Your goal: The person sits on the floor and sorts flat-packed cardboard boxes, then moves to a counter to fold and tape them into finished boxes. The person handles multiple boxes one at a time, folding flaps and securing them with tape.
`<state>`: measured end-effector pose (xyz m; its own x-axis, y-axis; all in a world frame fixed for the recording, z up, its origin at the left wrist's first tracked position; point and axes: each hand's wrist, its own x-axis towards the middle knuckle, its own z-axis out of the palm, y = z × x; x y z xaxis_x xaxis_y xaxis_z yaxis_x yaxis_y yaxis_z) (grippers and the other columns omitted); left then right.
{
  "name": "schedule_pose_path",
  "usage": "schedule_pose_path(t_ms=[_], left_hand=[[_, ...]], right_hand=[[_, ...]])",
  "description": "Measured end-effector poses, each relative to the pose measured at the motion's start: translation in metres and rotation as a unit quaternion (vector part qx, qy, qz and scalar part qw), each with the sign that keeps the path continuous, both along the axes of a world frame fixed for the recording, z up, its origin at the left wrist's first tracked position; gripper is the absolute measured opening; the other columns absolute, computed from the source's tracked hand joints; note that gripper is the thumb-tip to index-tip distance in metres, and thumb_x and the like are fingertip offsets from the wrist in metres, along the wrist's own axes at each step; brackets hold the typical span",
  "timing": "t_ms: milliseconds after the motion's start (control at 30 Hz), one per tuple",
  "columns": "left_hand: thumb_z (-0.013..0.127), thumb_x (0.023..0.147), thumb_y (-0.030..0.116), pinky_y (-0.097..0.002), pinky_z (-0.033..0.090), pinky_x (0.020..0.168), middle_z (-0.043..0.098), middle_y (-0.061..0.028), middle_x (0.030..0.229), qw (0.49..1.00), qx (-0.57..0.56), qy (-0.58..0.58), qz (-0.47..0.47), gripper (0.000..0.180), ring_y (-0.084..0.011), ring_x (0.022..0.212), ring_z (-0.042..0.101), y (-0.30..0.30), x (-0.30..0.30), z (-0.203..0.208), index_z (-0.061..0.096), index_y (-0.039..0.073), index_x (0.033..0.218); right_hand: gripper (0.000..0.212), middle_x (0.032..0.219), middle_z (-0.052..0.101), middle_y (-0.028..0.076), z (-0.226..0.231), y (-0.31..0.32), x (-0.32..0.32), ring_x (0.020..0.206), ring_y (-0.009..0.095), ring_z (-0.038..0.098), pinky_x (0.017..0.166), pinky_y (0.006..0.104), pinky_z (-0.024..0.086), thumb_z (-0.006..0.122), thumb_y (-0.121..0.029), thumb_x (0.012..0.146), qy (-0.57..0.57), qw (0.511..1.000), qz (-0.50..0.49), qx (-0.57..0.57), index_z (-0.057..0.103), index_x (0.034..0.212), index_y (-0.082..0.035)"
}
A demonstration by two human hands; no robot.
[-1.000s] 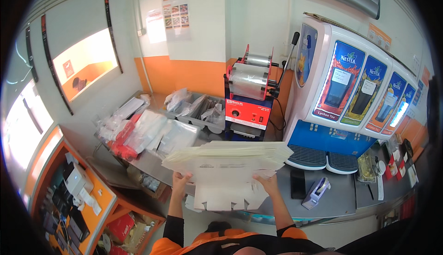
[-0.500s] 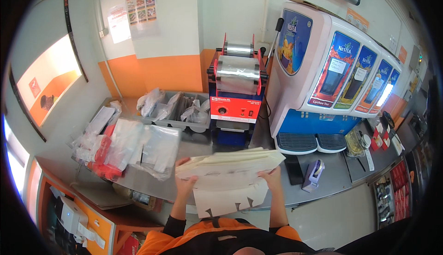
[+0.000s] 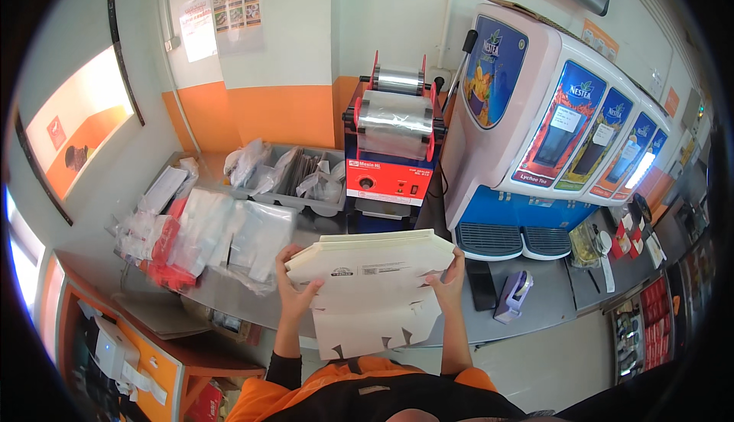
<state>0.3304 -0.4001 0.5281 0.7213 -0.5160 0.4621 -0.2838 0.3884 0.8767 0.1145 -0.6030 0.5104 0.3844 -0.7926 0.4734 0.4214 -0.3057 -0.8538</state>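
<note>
Hands [image 3: 294, 293] around flat cardboard box [image 3: 372, 293]

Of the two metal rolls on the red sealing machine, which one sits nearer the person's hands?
The lower, front roll, the wider one wrapped in clear film. The smaller roll sits above and behind it, closer to the wall, farther from the left hand and right hand.

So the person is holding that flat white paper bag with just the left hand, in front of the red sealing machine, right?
Not quite. The head view shows both hands on the flat white paper bag: the left hand grips its left edge and the right hand its right edge. The rest stands: the bag is held up in front of the red sealing machine.
</note>
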Motion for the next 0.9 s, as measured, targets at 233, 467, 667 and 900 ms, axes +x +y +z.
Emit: schedule_pose_path(t_ms=[233,467,667,900], left_hand=[[0.08,0.068,0.028,-0.0337,0.04,0.095,0.046,-0.0112,0.117,0.999,0.013,0.048,-0.016,0.088,-0.0212,0.11,0.048,-0.006,-0.013,0.01,0.031,0.003,0.136],[0.073,0.077,0.021,-0.0316,0.039,0.093,0.044,-0.0102,0.114,0.999,0.04,-0.012,-0.016,0.068,-0.019,0.108,0.046,0.004,-0.012,0.01,0.032,0.002,0.128],[0.065,0.084,0.013,-0.0288,0.041,0.088,0.042,-0.0095,0.111,0.997,0.065,0.049,-0.015,0.051,-0.0172,0.102,0.045,0.008,-0.018,0.004,0.032,0.003,0.12],[0.068,0.074,0.006,-0.0322,0.043,0.087,0.048,-0.0112,0.112,0.97,0.146,-0.193,0.015,0.055,-0.0225,0.102,0.049,0.015,-0.02,0.075,0.042,0.005,0.122]], right_hand=[[0.066,0.105,0.055,0.009,0.003,-0.001,0.01,0.096,0.017,0.058,0.084,0.0301,0.048,0.084,-0.006,0.063,0.033,0.999,0.001,0.04,0.042,0.114,-0.003],[0.059,0.104,0.059,0.01,0.015,0.003,0.001,0.096,0.016,0.06,0.081,0.0287,0.05,0.083,-0.005,0.065,0.023,0.997,0.037,0.067,0.046,0.111,0.0],[0.052,0.098,0.063,0.012,0.014,0.0,0.004,0.089,0.016,0.063,0.077,0.0276,0.052,0.082,-0.002,0.066,0.036,0.995,0.041,0.083,0.048,0.106,0.001],[0.048,0.096,0.064,0.012,0.013,-0.001,-0.009,0.084,0.015,0.063,0.073,0.0259,0.052,0.082,-0.002,0.066,0.066,0.992,0.059,0.092,0.05,0.102,0.0]])
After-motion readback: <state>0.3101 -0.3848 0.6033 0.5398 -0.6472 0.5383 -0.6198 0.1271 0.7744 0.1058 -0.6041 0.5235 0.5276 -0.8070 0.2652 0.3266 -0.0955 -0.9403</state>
